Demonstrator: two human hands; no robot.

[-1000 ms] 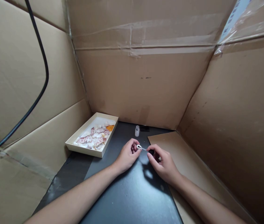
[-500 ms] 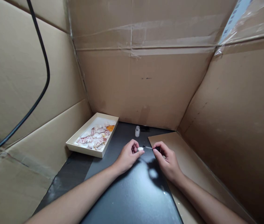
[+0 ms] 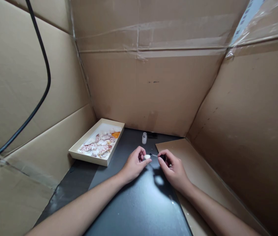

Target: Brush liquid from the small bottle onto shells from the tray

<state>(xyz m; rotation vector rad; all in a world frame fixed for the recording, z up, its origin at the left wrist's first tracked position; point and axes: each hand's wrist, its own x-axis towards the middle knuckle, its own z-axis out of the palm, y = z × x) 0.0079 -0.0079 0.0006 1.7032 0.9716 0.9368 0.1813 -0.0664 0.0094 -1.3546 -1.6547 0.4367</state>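
Note:
My left hand (image 3: 134,165) pinches a small white shell (image 3: 147,157) between thumb and fingers, just above the black mat (image 3: 139,203). My right hand (image 3: 173,170) is closed on a small brush with a black cap (image 3: 162,157); its thin tip points left and touches the shell. A small clear bottle (image 3: 144,138) stands open on the mat a little beyond the hands. A shallow cream tray (image 3: 83,154) holding several red-and-white shells and one orange piece sits to the left of my left hand.
Cardboard walls (image 3: 153,91) close in the space on the left, back and right. A cardboard sheet (image 3: 203,170) lies on the mat's right side under my right wrist. A black cable (image 3: 43,55) hangs across the upper left.
My right hand pulled the brush a little to the right, then brought it back to the shell. My left hand and the shell have barely moved.

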